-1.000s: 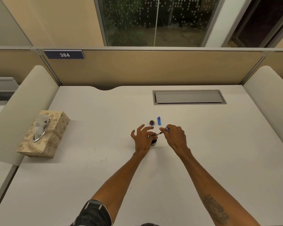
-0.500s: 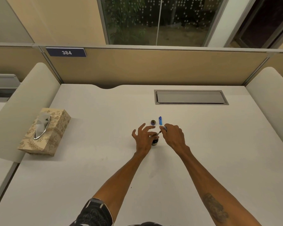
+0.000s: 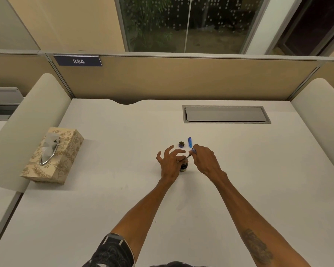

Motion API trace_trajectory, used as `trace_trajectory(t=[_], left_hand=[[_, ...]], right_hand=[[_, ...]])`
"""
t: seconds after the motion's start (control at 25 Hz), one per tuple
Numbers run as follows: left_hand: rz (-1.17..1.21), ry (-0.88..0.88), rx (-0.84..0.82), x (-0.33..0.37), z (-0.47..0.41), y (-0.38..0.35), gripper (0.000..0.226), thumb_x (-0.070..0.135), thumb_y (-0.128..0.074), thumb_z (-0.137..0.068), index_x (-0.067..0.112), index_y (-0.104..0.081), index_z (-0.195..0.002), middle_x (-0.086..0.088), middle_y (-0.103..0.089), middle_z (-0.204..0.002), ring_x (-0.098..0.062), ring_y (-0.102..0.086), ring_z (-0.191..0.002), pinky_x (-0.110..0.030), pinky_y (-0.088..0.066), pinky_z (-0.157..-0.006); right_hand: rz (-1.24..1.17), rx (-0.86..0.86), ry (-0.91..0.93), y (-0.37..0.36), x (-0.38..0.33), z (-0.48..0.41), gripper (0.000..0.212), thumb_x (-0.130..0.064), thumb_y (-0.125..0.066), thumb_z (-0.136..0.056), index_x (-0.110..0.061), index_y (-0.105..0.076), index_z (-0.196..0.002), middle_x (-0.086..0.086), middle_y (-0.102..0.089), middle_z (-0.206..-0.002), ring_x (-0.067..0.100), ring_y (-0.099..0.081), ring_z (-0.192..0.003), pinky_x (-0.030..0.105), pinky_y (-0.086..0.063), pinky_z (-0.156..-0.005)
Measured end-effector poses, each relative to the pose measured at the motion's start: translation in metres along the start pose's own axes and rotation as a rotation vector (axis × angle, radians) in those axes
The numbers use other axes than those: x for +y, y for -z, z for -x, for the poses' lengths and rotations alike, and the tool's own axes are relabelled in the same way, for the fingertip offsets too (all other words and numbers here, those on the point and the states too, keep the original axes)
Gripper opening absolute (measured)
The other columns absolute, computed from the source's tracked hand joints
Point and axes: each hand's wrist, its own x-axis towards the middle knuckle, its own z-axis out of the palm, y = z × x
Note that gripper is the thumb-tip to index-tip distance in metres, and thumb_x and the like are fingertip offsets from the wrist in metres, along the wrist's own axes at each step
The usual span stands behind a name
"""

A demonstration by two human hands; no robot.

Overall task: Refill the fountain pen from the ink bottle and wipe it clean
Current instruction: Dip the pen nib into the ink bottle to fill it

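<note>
Pen [image 3: 189, 155] slants down-left from the pinching right hand [image 3: 205, 160], tip toward the bottle [image 3: 183, 167] mid-desk. Left hand [image 3: 171, 163] steadies that bottle, fingers splayed. Cap [image 3: 190, 142] lies just beyond; tissues [image 3: 52, 156] wait at the left edge.

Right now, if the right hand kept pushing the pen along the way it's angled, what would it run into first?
Most likely the ink bottle. The right hand aims the pen down-left toward the bottle's mouth, beside the left hand steadying it. Depth is unclear; the tip may already be inside.
</note>
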Motion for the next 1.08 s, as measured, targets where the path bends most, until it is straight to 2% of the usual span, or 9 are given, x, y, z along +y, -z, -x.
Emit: trace_trajectory(t=[0.2,0.36,0.48,0.6,0.72,0.8,0.92,1.0,1.08], left_hand=[[-0.011,-0.002,0.003,0.002,0.000,0.002,0.014,0.029,-0.069,-0.087,0.023,-0.078,-0.097,0.010,-0.070,-0.119,-0.017,-0.038,-0.139,-0.048,-0.004,-0.114],[-0.014,0.014,-0.017,0.001,-0.002,0.002,0.013,0.032,-0.068,-0.088,0.026,-0.079,-0.094,0.015,-0.068,-0.120,-0.013,-0.035,-0.139,-0.046,-0.002,-0.113],[-0.021,0.016,-0.035,0.000,-0.003,0.002,0.013,0.031,-0.068,-0.089,0.025,-0.079,-0.093,0.014,-0.067,-0.121,-0.013,-0.035,-0.140,-0.047,-0.002,-0.114],[-0.026,0.009,-0.026,0.001,-0.003,0.003,0.012,0.029,-0.069,-0.088,0.025,-0.079,-0.093,0.013,-0.068,-0.120,-0.014,-0.035,-0.140,-0.048,-0.004,-0.114],[-0.033,0.013,-0.025,0.003,-0.002,0.003,0.012,0.030,-0.070,-0.087,0.025,-0.079,-0.093,0.013,-0.068,-0.120,-0.014,-0.036,-0.139,-0.048,-0.004,-0.114],[-0.044,0.010,-0.022,0.003,-0.002,0.003,0.013,0.031,-0.069,-0.087,0.025,-0.079,-0.093,0.014,-0.068,-0.120,-0.014,-0.036,-0.139,-0.048,-0.005,-0.114],[-0.035,0.014,-0.022,0.001,-0.001,0.002,0.013,0.031,-0.068,-0.089,0.027,-0.079,-0.091,0.016,-0.066,-0.121,-0.013,-0.035,-0.139,-0.046,-0.003,-0.113],[-0.022,0.025,-0.021,0.002,-0.001,0.002,0.013,0.031,-0.068,-0.088,0.026,-0.079,-0.090,0.015,-0.066,-0.121,-0.013,-0.035,-0.139,-0.046,-0.003,-0.113],[-0.023,0.032,-0.018,0.003,-0.001,0.003,0.013,0.031,-0.069,-0.087,0.024,-0.079,-0.091,0.013,-0.067,-0.121,-0.014,-0.035,-0.139,-0.047,-0.004,-0.113]], right_hand=[[-0.005,0.019,-0.028,0.002,0.002,0.002,0.023,-0.032,-0.041,-0.103,-0.013,-0.045,-0.090,0.003,-0.056,-0.080,0.018,-0.048,-0.067,0.022,-0.030,-0.052],[-0.115,0.007,-0.023,0.007,0.004,-0.001,0.026,-0.034,-0.050,-0.099,-0.009,-0.058,-0.103,0.006,-0.062,-0.087,0.022,-0.055,-0.074,0.033,-0.044,-0.066],[-0.043,-0.034,0.008,0.012,0.006,-0.006,0.024,-0.025,-0.056,-0.097,-0.006,-0.064,-0.108,0.012,-0.069,-0.098,0.026,-0.062,-0.082,0.031,-0.046,-0.072],[-0.019,-0.017,0.002,0.010,0.004,-0.005,0.024,-0.025,-0.056,-0.097,-0.005,-0.063,-0.106,0.013,-0.071,-0.099,0.027,-0.064,-0.083,0.034,-0.049,-0.073],[0.006,-0.006,-0.065,0.004,0.002,0.000,0.029,-0.032,-0.047,-0.100,-0.005,-0.057,-0.105,0.009,-0.064,-0.089,0.020,-0.054,-0.071,0.030,-0.039,-0.063],[0.040,0.023,-0.078,0.003,0.001,0.003,0.030,-0.037,-0.042,-0.102,-0.010,-0.054,-0.096,0.004,-0.057,-0.081,0.020,-0.052,-0.069,0.029,-0.037,-0.061],[0.071,0.055,-0.093,0.005,0.003,0.005,0.041,-0.048,-0.037,-0.101,-0.014,-0.047,-0.079,0.002,-0.055,-0.073,0.023,-0.051,-0.065,0.031,-0.035,-0.058],[0.003,0.042,-0.106,0.009,0.004,0.002,0.043,-0.054,-0.042,-0.097,-0.015,-0.052,-0.082,0.002,-0.057,-0.074,0.022,-0.054,-0.066,0.031,-0.039,-0.059],[-0.069,0.019,-0.072,0.013,0.006,-0.002,0.030,-0.045,-0.053,-0.095,-0.016,-0.060,-0.095,0.002,-0.065,-0.085,0.024,-0.062,-0.078,0.034,-0.048,-0.067]])
